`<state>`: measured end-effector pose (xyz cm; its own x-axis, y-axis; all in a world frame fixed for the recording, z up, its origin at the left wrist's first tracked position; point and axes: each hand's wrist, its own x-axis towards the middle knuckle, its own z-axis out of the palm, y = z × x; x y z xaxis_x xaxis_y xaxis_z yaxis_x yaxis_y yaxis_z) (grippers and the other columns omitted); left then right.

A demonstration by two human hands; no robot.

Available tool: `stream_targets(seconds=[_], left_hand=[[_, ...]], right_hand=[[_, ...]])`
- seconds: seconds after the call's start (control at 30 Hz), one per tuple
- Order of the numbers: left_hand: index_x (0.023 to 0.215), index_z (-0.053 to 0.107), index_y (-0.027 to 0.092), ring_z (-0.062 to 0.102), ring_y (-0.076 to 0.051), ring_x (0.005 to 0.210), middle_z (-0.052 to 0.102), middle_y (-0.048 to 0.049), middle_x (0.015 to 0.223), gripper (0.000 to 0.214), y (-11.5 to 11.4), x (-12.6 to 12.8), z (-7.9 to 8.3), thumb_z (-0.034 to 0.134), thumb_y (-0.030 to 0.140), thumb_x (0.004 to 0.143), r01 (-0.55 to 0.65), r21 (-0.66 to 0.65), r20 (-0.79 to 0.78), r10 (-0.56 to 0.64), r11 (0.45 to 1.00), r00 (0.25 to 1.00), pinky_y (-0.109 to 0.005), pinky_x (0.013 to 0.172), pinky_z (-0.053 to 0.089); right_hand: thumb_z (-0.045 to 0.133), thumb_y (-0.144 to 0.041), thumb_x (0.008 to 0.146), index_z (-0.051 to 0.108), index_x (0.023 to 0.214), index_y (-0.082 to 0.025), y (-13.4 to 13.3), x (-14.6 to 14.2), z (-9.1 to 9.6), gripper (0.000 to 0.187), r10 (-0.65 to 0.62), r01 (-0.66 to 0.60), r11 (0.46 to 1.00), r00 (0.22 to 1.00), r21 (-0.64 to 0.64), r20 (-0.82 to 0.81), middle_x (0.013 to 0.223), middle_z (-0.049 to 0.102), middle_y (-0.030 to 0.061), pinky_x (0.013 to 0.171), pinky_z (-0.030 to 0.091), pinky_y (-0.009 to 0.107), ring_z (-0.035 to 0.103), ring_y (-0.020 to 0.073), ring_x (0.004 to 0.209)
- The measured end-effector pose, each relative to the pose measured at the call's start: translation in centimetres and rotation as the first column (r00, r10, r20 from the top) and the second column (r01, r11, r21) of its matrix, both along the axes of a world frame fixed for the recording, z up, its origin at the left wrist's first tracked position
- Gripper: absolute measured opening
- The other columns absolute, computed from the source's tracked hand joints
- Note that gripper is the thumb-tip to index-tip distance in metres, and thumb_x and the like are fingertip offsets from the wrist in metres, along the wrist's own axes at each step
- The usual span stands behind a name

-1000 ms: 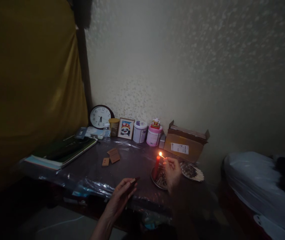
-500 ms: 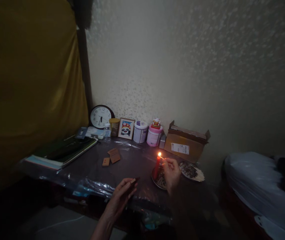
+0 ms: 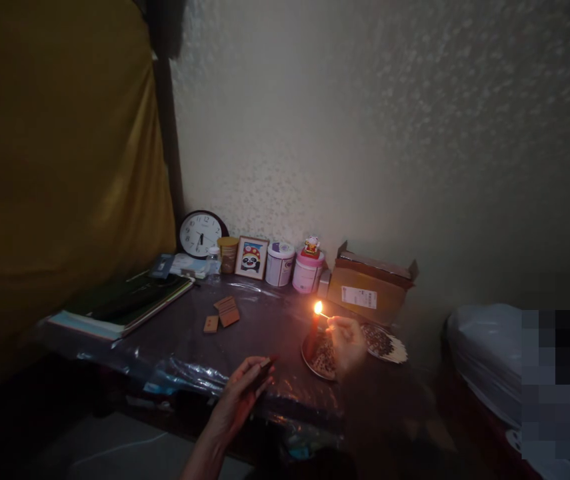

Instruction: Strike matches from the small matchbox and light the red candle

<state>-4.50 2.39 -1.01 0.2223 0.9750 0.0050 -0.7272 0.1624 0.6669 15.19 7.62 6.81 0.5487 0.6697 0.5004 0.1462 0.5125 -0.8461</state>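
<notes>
Pinching a lit match (image 3: 325, 316) firmly by its bare end in the right hand (image 3: 349, 343), aiming its tip left at the top of a red candle (image 3: 314, 337). Showing a bright flame (image 3: 319, 307) there (coming from match, wick or both, too glary to tell). Probably weighing almost nothing, being stiff but snapping easily, so calling for a light pinch well away from the heat. Seeing the candle standing roughly upright on a dish (image 3: 311, 368) strewn with dark bits; probably feeling smooth and waxy, softening near the top, so better taken low down. Gripping a small flat dark piece (image 3: 263, 367) between thumb and fingers of the left hand (image 3: 243, 388), nearer and to the left; likely being light and best held by its edges. Noticing small brown boxes (image 3: 229, 317) lying farther left on the table (image 3: 179, 337), pale sticks (image 3: 397, 349) fanning out on the right, and a carton (image 3: 372, 283) standing on the far side.
</notes>
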Motion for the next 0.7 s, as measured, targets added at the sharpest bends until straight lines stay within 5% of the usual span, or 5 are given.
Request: stream_targets(seconds=[0.23,0.43,0.53,0.7], left_hand=[[0.087,0.066,0.017,0.058,-0.02,0.098,0.064,-0.0086,0.111,0.012,0.1,0.0,-0.4,0.06,0.022,0.077,0.007,0.021,0.015,-0.007,1.0,1.0,-0.034,0.09,0.043],[0.087,0.067,0.018,0.058,-0.02,0.099,0.065,-0.0072,0.109,0.014,0.2,-0.4,-0.4,0.061,0.023,0.076,-0.038,0.017,0.039,0.037,0.999,0.999,-0.035,0.091,0.042],[0.087,0.068,0.018,0.059,-0.021,0.097,0.065,-0.0072,0.108,0.015,0.3,-0.7,-0.4,0.063,0.024,0.074,-0.07,-0.006,0.04,0.07,0.998,0.997,-0.036,0.091,0.042],[0.09,0.068,0.018,0.06,-0.021,0.098,0.064,-0.0086,0.113,0.018,0.1,-1.1,-0.2,0.062,0.026,0.075,-0.085,-0.005,0.03,0.085,0.996,0.996,-0.036,0.092,0.042]], right_hand=[[0.068,-0.031,0.066,0.059,0.072,-0.018,-3.1,1.8,4.6,0.017,0.058,-0.057,0.998,0.997,0.019,-0.049,0.056,0.059,-0.0029,0.049,0.045,0.024,0.055,0.0117,0.049],[0.054,-0.044,0.076,0.052,0.066,-0.021,-5.8,3.5,6.1,0.025,0.304,-0.304,0.952,0.953,-0.016,0.0,0.051,0.049,-0.0056,0.04,0.037,0.021,0.042,0.0083,0.04],[0.061,-0.043,0.068,0.056,0.06,-0.02,-5.9,3.1,5.1,0.024,0.224,-0.186,0.967,0.945,-0.172,0.237,0.043,0.044,-0.0062,0.035,0.03,0.02,0.038,0.0079,0.035],[0.04,-0.047,0.081,0.054,0.059,-0.023,-6.1,3.0,4.6,0.035,0.031,0.0,0.995,0.945,-0.096,0.325,0.04,0.038,-0.0064,0.035,0.025,0.022,0.029,0.0084,0.032]])
